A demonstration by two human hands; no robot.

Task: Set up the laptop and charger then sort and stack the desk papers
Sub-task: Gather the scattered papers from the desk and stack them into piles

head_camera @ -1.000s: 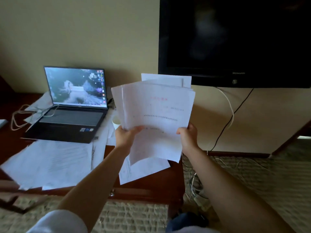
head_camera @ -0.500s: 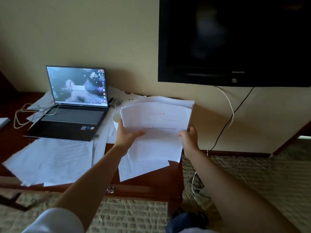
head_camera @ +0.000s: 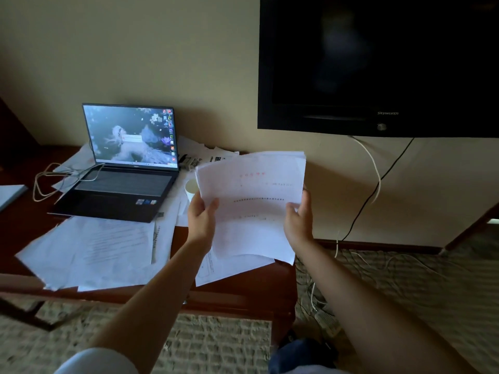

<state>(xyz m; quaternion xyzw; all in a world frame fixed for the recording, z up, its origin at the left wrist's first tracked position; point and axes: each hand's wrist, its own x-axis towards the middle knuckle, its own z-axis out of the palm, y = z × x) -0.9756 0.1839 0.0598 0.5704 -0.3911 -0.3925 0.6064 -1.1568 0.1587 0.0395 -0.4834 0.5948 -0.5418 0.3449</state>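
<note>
- The open laptop [head_camera: 127, 163], screen lit, sits at the far left of a dark wooden desk [head_camera: 237, 290]. A pale charger cable [head_camera: 43, 182] loops at its left side; whether it is plugged in cannot be told. The laptop part of the task looks done.
- The left hand [head_camera: 201, 222] and right hand [head_camera: 298, 225] each grasp one side edge of a sheaf of printed papers [head_camera: 251, 201], held up off the desk over its right end.
- Sorting is partway, by my judgement: loose sheets [head_camera: 89, 249] lie fanned across the near left, one sheet [head_camera: 229, 268] lies under the held sheaf, and more papers [head_camera: 216, 156] are heaped behind.
- A white paper cup [head_camera: 191, 188] stands just beside the left hand, easy to knock over.
- A dark wall television [head_camera: 378, 63] hangs above on the right, cords [head_camera: 375, 182] trailing down to the carpet.
</note>
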